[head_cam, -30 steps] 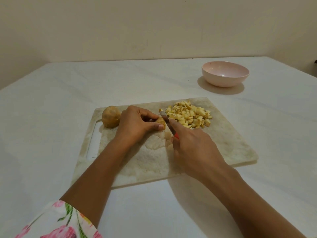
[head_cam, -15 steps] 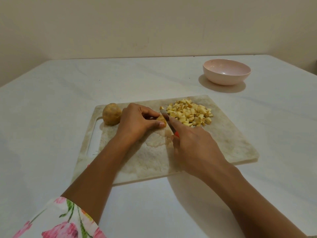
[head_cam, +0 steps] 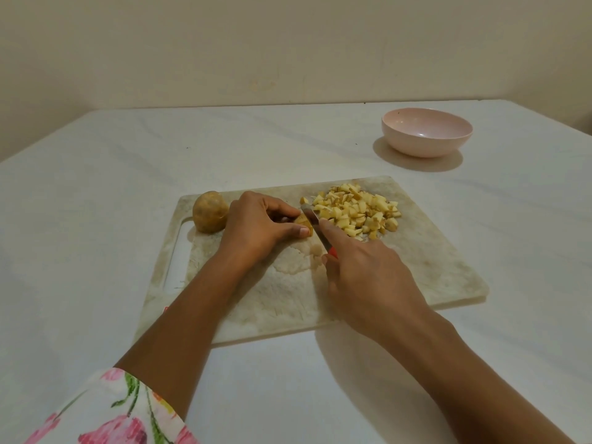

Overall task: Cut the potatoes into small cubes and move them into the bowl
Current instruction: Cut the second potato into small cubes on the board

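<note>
On the worn cutting board (head_cam: 416, 270) my left hand (head_cam: 256, 227) pinches a small potato piece (head_cam: 302, 223) between thumb and fingers. My right hand (head_cam: 365, 274) grips a red-handled knife (head_cam: 315, 227), index finger along its spine, the blade set against the right side of that piece. A heap of small potato cubes (head_cam: 355, 213) lies just right of the blade. One whole unpeeled potato (head_cam: 209, 211) sits at the board's far left corner. The pink bowl (head_cam: 426, 131) stands empty at the far right of the table.
The board lies on a white table (head_cam: 96, 219) with a handle slot (head_cam: 174, 261) on its left side. A beige wall runs behind the table's far edge. My left arm wears a floral sleeve (head_cam: 112, 411).
The hands and knife stay in nearly the same place on the potato piece; the blade has shifted only slightly. The view has tilted a little.
</note>
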